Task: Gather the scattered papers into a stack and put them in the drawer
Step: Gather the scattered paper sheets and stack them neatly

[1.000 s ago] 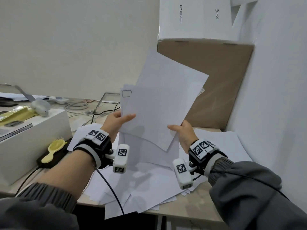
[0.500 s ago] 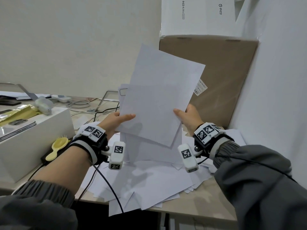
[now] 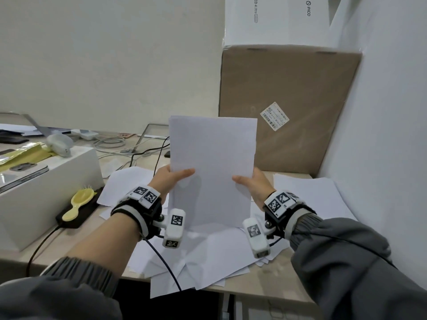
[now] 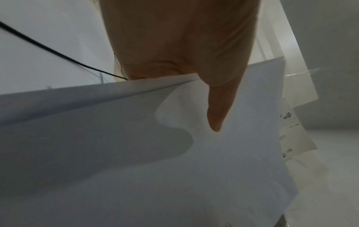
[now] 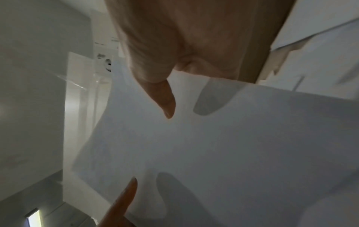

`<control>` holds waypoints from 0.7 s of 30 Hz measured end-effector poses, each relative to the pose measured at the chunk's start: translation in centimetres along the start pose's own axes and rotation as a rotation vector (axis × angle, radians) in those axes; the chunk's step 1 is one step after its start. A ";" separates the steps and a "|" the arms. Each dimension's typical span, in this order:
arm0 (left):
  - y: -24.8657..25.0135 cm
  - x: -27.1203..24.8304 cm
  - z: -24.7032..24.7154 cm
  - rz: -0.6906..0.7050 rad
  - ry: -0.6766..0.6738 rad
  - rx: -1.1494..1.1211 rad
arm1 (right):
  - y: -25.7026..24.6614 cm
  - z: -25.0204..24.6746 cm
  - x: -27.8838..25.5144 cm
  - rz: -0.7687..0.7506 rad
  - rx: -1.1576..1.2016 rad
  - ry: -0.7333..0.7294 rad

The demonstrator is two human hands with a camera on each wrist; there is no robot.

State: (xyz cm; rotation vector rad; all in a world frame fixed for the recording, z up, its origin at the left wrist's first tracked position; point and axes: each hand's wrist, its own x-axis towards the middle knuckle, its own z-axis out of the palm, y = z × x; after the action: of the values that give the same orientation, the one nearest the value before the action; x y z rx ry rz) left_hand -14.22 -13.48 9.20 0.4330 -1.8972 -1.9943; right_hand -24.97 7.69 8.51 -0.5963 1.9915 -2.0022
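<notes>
A squared-up stack of white papers (image 3: 212,167) stands upright, its lower edge down on the loose sheets (image 3: 208,257) that litter the desk. My left hand (image 3: 172,179) grips its left edge, thumb on the front. My right hand (image 3: 251,183) grips the right edge the same way. In the left wrist view the thumb (image 4: 219,110) lies across the stack (image 4: 174,161). The right wrist view shows a thumb (image 5: 165,99) on the paper (image 5: 213,145) and finger shadows through it. No drawer is in view.
A brown cardboard box (image 3: 300,107) leans behind the stack, with a white box (image 3: 277,19) on top. At left stand a white box (image 3: 46,185), a yellow hairbrush (image 3: 78,204) on a black power strip, and cables (image 3: 129,153). A white wall (image 3: 381,135) closes the right.
The skewed sheets have been aligned into one even stack, lowered and stood upright on the desk papers. Both hands have slid to grip its two side edges.
</notes>
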 end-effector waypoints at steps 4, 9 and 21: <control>0.1 0.2 1.1 -0.001 0.093 -0.021 | 0.8 0.0 -0.6 -0.003 0.008 -0.011; 1.3 0.2 2.3 0.024 0.091 -0.087 | 0.4 -1.9 -1.9 0.017 -0.009 -0.019; -2.4 -0.9 10.0 -0.167 -0.052 -0.146 | 2.5 -13.3 -9.5 0.128 -0.483 0.258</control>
State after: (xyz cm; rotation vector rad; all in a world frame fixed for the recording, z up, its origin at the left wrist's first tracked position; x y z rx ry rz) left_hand -18.07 -4.10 7.37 0.5196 -1.7821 -2.2546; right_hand -22.90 23.74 5.33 -0.2973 2.6229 -1.5902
